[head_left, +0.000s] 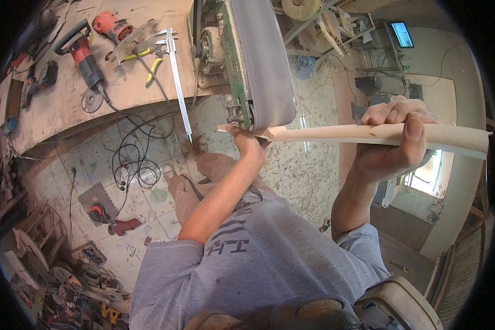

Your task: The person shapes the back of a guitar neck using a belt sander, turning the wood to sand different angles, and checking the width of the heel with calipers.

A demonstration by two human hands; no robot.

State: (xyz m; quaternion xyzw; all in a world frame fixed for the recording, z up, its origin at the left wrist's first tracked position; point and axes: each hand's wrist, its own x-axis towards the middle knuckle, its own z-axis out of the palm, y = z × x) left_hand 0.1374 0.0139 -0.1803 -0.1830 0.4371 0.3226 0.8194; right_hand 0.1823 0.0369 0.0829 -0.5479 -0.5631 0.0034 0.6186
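Observation:
A long, pale, shaped wooden piece (324, 133) lies crosswise in front of me, narrow at its left end and broader to the right. My left hand (245, 140) is closed round the narrow end, just below the green belt sander (232, 60). Farther right, my right hand (399, 135) grips the broad part, thumb on the near side and fingers over the far side. The wood's left portion sits against or very close to the lower end of the grey sanding belt (267, 66); actual contact cannot be made out.
Left of the sander, a wooden workbench (143, 104) carries a red-and-black angle grinder (85, 58), a red power tool (113, 26), yellow-handled pliers (153, 71) and a metal caliper (177, 82). Black cables (135, 165) coil on the tiled floor. Clutter fills the lower left; a lit screen (402, 34) hangs upper right.

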